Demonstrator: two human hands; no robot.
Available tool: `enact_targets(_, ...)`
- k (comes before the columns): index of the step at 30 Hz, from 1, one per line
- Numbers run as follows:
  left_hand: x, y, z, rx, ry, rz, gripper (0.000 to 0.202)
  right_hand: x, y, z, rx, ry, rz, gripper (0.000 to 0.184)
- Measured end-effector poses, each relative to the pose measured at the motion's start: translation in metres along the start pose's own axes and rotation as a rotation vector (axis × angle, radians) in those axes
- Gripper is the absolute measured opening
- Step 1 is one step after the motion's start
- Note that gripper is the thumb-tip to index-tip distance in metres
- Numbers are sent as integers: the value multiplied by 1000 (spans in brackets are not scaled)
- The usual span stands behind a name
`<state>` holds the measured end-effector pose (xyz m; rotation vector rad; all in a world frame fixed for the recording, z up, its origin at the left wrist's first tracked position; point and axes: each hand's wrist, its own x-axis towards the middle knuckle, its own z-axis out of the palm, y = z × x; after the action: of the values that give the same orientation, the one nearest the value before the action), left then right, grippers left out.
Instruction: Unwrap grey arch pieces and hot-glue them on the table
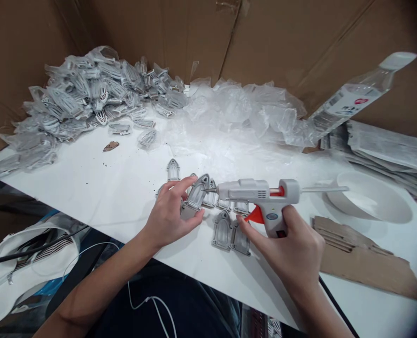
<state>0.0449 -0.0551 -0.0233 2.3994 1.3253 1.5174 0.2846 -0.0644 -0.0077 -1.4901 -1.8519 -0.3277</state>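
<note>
My left grip (169, 211) pinches one grey arched piece (196, 195); my right grip (295, 249) is wrapped around the glue gun (245, 190), its nozzle (213, 190) at the piece.

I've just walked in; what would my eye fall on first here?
Probably the pale grey glue gun with an orange-red trigger, right of centre in the right hand, its nozzle at a grey arch-shaped piece held by the left hand. Next, perhaps, the big heap of clear-bagged grey pieces at back left.
</note>
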Motion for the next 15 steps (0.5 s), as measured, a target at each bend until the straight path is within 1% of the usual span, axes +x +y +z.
enact_targets(3, -1, 0, 1, -3, 7, -11, 77, -1, 0, 2, -39, 14, -30, 55)
enact_targets(8, -2, 1, 3, 7, 36, -20, 77, 1, -2, 1, -71, 21, -7, 54)
enact_targets(15, -2, 2, 3, 1, 18, -33, 79, 0, -3, 2, -105, 51, -20, 50)
